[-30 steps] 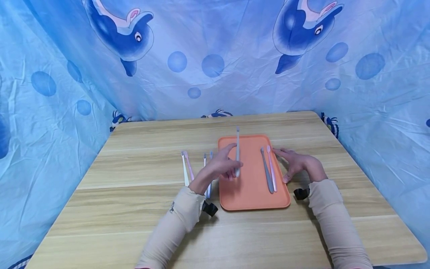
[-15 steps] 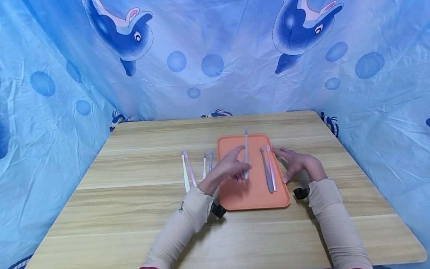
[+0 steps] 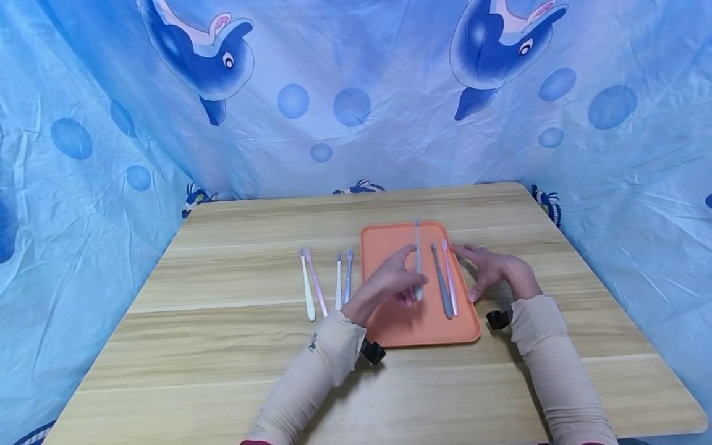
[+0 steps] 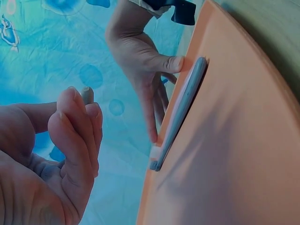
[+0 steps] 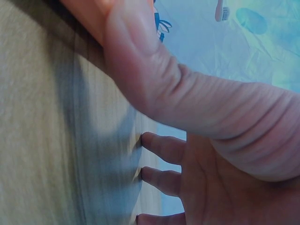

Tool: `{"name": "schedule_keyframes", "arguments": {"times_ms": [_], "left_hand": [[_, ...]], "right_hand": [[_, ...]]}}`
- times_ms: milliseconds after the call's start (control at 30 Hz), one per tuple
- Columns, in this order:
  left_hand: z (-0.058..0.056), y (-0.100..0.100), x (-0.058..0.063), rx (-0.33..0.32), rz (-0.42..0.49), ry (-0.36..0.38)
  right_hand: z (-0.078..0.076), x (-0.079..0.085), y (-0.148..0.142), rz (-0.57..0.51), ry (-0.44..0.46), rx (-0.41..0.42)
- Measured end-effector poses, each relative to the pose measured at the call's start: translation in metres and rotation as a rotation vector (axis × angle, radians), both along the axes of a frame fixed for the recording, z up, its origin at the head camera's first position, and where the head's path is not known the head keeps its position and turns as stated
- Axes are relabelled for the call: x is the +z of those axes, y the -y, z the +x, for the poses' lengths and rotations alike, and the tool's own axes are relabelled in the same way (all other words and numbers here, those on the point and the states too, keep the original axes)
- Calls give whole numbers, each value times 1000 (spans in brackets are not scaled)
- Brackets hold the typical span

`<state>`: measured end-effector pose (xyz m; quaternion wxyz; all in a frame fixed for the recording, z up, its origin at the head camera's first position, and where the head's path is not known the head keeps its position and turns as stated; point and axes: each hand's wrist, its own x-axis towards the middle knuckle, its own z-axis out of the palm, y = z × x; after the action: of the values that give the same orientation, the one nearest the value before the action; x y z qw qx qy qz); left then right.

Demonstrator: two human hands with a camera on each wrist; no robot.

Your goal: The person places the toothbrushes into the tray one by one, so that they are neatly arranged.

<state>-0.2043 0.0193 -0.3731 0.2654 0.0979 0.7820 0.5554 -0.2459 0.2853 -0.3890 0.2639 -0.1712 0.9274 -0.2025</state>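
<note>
My left hand [image 3: 394,278] pinches a pale grey toothbrush [image 3: 418,256] over the orange tray [image 3: 389,330], its head pointing away from me. In the left wrist view only the handle end of that toothbrush [image 4: 87,95] shows past the curled fingers. A dark grey toothbrush [image 3: 442,284] and a pink toothbrush [image 3: 450,281] lie side by side along the tray's right side. My right hand [image 3: 492,272] touches the tray's right rim with thumb and forefinger spread. In the right wrist view its thumb [image 5: 136,61] rests against the rim, the other fingertips down on the table.
Left of the tray on the wooden table [image 3: 222,346] lie a white-green toothbrush [image 3: 308,287], a pink-purple toothbrush [image 3: 316,281], a white toothbrush [image 3: 338,281] and a blue toothbrush [image 3: 348,275]. A blue dolphin-print curtain [image 3: 400,148] stands behind the table.
My left hand has carried the pale grey toothbrush to the right across the tray, nearer the two lying toothbrushes. The right hand has stayed at the rim.
</note>
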Motion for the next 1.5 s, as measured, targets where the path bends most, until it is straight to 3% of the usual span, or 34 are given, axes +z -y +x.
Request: {"name": "schedule_keyframes", "arguments": {"times_ms": [700,733,1233,1500], "left_hand": [[5,-31,-14,31,62,5],[6,-32,-15,36,59,8],[8,-46,-26,82,-30,37],[5,-47,-36,65,-99,46]], "right_hand": [[-3,-3,-1,1,-1,6],[1,3,3,4,8,4],[-1,2,4,6,10,-3],[0,3,3,9,6,2]]}}
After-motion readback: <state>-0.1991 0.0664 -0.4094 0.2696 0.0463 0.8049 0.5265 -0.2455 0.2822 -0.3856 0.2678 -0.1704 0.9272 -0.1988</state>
